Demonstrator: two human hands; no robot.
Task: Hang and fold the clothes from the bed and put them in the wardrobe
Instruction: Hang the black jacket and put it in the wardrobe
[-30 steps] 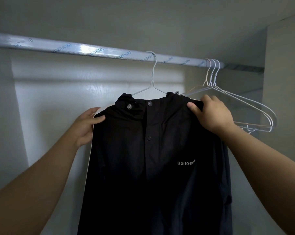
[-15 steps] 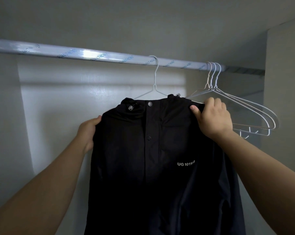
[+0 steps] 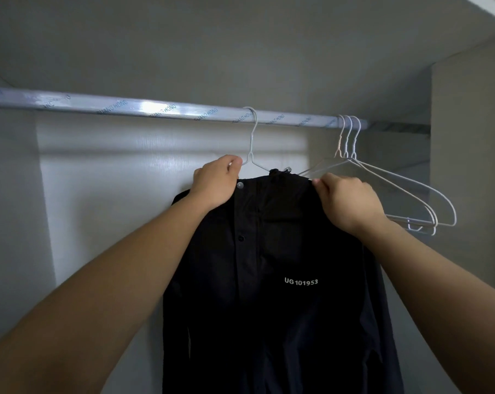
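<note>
A black jacket (image 3: pixel 269 280) with white lettering on the chest hangs from a white wire hanger (image 3: pixel 252 143) hooked over the silver wardrobe rail (image 3: pixel 127 106). My left hand (image 3: pixel 215 183) grips the jacket's collar at the hanger's left shoulder, just under the hanger's neck. On the other side my right hand (image 3: pixel 345 203) pinches the fabric at the jacket's right shoulder. The hanger's lower part is hidden inside the jacket.
Three bare white wire hangers (image 3: pixel 394 194) hang together on the rail just right of the jacket, behind my right hand. The wardrobe's white back panel (image 3: pixel 112 194) lies behind, a side wall (image 3: pixel 468 166) at the right, a shelf above.
My left hand moved from the jacket's left shoulder edge up and inward to the collar beside the hanger neck. My right hand shifted slightly along the right shoulder.
</note>
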